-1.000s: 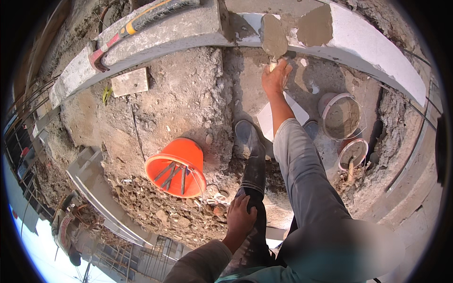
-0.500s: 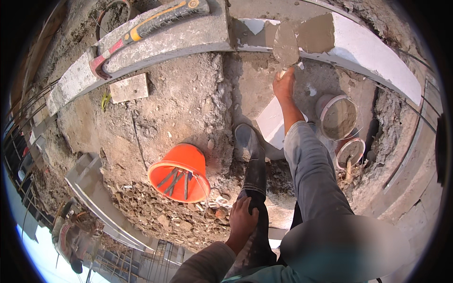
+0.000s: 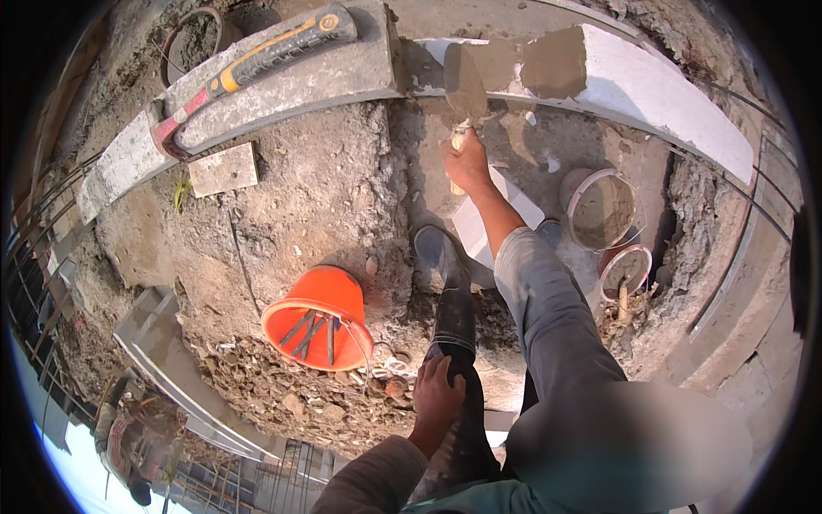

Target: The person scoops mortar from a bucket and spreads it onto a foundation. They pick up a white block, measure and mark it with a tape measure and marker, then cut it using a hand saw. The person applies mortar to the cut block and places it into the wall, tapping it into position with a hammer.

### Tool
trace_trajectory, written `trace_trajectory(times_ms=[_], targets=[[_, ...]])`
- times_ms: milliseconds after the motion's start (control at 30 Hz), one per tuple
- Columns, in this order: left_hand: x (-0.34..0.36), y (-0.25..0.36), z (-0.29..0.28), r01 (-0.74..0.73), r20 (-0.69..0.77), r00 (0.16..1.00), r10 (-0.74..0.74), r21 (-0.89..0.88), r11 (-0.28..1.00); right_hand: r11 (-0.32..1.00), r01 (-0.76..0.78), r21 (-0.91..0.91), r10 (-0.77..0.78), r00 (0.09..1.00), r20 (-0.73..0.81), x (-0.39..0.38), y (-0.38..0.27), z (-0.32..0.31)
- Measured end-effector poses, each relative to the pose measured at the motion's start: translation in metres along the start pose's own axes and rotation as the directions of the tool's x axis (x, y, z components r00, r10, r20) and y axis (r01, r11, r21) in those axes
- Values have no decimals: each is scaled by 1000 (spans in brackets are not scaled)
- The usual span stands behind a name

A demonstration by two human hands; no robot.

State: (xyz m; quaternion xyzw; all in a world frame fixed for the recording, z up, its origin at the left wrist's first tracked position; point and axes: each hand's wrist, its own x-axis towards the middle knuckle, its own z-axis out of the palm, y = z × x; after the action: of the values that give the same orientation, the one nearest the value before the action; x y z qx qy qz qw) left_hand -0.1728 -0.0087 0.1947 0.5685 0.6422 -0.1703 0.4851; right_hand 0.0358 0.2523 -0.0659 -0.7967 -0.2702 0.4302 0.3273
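At wall, right hand (image 3: 467,163) outstretched, gripping trowel (image 3: 467,86).

Right hand (image 3: 467,163) moved up and left since a second ago, arm stretched further toward white block (image 3: 651,90). Trowel (image 3: 467,86) blade, earlier over open joint below block, now lies flat against block's grey mortared end, at seam with grey block (image 3: 282,90). Mortar patch on white block looks wider. Head view shifted slightly; orange bucket (image 3: 321,317) sits lower in frame.
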Motion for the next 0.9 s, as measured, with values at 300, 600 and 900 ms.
trace_trajectory(times_ms=[300, 600, 900], targets=[[1, 5, 4, -11, 19, 1000, 10, 10, 1000, 902, 99, -420, -76, 995, 72, 5, 27, -16], [-3, 10, 12, 12, 67, 998, -14, 31, 999, 825, 216, -523, -164, 976, 144, -18, 62, -102], [-5, 15, 23, 23, 33, 999, -27, 104, 994, 748, -262, -610, 227, 964, -135, -177, 166, -312]])
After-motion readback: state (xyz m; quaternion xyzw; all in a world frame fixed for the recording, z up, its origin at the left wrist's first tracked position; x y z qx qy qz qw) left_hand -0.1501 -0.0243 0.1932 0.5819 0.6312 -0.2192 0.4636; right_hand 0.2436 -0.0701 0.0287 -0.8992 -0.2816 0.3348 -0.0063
